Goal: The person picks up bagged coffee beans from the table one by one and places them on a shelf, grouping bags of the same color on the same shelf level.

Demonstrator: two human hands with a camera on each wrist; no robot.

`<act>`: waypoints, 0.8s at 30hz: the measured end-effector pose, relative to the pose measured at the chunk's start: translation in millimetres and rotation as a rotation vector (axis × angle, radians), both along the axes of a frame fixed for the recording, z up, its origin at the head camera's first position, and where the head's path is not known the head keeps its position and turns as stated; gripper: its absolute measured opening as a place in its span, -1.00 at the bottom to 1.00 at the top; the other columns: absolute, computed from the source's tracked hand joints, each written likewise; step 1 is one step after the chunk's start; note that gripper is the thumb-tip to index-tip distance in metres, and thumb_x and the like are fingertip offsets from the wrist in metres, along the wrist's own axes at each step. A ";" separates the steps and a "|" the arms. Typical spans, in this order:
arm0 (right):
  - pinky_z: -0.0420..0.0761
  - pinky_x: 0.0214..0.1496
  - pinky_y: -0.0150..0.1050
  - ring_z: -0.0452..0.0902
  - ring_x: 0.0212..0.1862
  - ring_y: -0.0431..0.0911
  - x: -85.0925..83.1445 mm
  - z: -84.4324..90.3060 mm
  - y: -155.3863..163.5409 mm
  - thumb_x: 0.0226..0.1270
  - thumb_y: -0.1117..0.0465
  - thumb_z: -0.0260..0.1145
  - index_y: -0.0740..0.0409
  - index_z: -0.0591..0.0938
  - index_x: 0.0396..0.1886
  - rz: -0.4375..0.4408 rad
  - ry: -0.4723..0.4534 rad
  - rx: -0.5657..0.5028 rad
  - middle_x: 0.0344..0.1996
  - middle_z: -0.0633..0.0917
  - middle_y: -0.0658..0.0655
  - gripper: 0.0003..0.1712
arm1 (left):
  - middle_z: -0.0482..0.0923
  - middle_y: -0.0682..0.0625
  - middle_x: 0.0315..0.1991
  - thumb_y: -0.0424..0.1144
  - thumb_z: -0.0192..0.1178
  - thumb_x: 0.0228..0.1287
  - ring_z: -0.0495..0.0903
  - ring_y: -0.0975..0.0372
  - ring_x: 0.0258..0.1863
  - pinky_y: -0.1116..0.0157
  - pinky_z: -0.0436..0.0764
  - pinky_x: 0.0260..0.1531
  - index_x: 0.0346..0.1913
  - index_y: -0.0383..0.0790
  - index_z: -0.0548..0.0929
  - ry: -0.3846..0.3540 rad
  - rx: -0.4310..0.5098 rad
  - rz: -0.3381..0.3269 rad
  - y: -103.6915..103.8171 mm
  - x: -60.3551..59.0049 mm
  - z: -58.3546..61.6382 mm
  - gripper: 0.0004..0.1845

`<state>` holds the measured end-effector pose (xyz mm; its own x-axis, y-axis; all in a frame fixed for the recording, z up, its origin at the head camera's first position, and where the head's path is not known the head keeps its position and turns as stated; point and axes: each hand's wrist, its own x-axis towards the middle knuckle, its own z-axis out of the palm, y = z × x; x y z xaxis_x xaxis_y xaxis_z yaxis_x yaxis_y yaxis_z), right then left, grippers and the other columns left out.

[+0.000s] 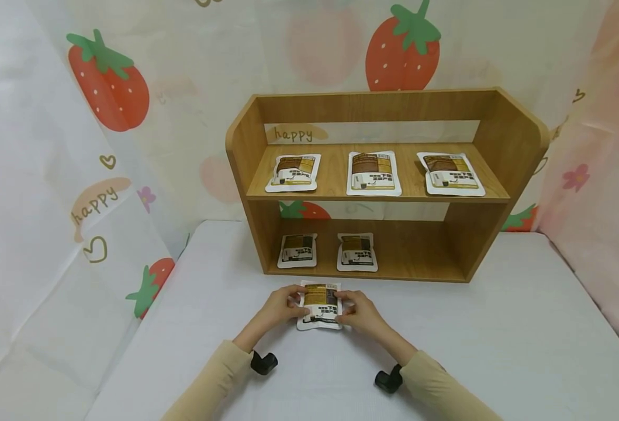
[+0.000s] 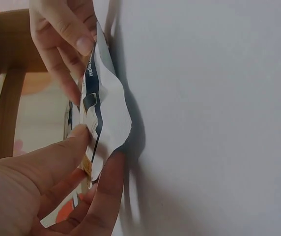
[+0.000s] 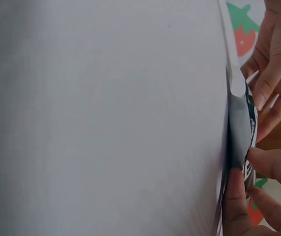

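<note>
Both hands hold one flat white pouch (image 1: pixel 320 304) with a brown, yellow and dark printed label, low over the white table in front of the shelf. On its left edge my left hand (image 1: pixel 279 305) pinches, thumb on the printed face and a finger underneath, as the left wrist view shows on the pouch (image 2: pixel 108 105). The right edge is pinched by my right hand (image 1: pixel 363 313); in the right wrist view its thumb (image 3: pixel 273 164) lies on the face and a finger reaches below. The pouch's underside is mostly hidden in the head view.
Behind the hands stands a two-tier wooden shelf (image 1: pixel 383 199). Its upper board bears three white pouches, the middle one (image 1: pixel 374 173) upright in print; two darker-labelled pouches, one at left (image 1: pixel 297 250), lie on the lower board. White table (image 1: pixel 525 327) extends to both sides.
</note>
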<state>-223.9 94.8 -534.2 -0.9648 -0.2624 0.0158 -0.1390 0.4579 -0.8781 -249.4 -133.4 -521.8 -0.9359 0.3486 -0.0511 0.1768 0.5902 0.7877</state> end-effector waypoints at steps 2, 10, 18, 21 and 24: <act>0.48 -0.46 -0.45 0.51 -0.39 -0.19 1.2 -1.3 3.7 -0.05 0.43 0.43 0.32 0.52 0.10 0.000 -0.003 -0.011 -0.08 0.48 0.32 -0.39 | 0.50 -0.14 -0.25 -0.29 0.38 0.02 0.49 0.29 -0.46 0.43 0.49 -0.54 0.08 -0.36 0.53 0.001 0.006 -0.015 2.9 0.7 -0.8 -0.49; 0.50 -0.47 -0.42 0.54 -0.36 -0.16 5.8 0.7 22.4 -0.03 0.43 0.42 0.33 0.52 0.10 -0.016 -0.006 -0.017 -0.02 0.45 0.36 -0.41 | 0.54 -0.19 -0.17 -0.29 0.37 0.03 0.50 0.32 -0.49 0.45 0.50 -0.58 0.10 -0.36 0.53 0.023 0.022 -0.059 18.8 4.4 0.0 -0.48; 0.51 -0.43 -0.42 0.56 -0.34 -0.13 8.3 4.7 43.4 -0.04 0.45 0.41 0.37 0.52 0.10 -0.029 0.015 0.001 -0.06 0.47 0.36 -0.40 | 0.51 -0.22 -0.09 -0.29 0.39 0.01 0.47 0.34 -0.48 0.48 0.48 -0.58 0.09 -0.34 0.54 0.048 0.031 -0.101 38.9 7.0 1.9 -0.48; 0.51 -0.43 -0.42 0.57 -0.33 -0.11 9.3 4.2 51.9 -0.04 0.45 0.41 0.37 0.51 0.10 -0.036 0.016 -0.001 -0.05 0.46 0.37 -0.40 | 0.50 -0.22 -0.06 -0.29 0.39 0.01 0.47 0.34 -0.47 0.48 0.49 -0.58 0.09 -0.32 0.55 0.047 0.033 -0.111 47.0 6.7 1.9 -0.48; 0.51 -0.43 -0.42 0.58 -0.31 -0.10 10.4 3.9 60.2 -0.03 0.45 0.40 0.36 0.50 0.11 -0.047 0.007 -0.002 -0.04 0.46 0.37 -0.40 | 0.49 -0.21 -0.07 -0.28 0.39 0.01 0.46 0.34 -0.49 0.47 0.48 -0.58 0.09 -0.31 0.56 0.053 0.035 -0.124 54.8 6.2 2.1 -0.49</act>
<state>-213.5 154.9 -530.3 -0.9759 -0.2171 0.0232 -0.1237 0.4620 -0.8782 -243.2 -78.6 -519.7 -0.8866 0.4624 0.0115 0.2885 0.5334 0.7951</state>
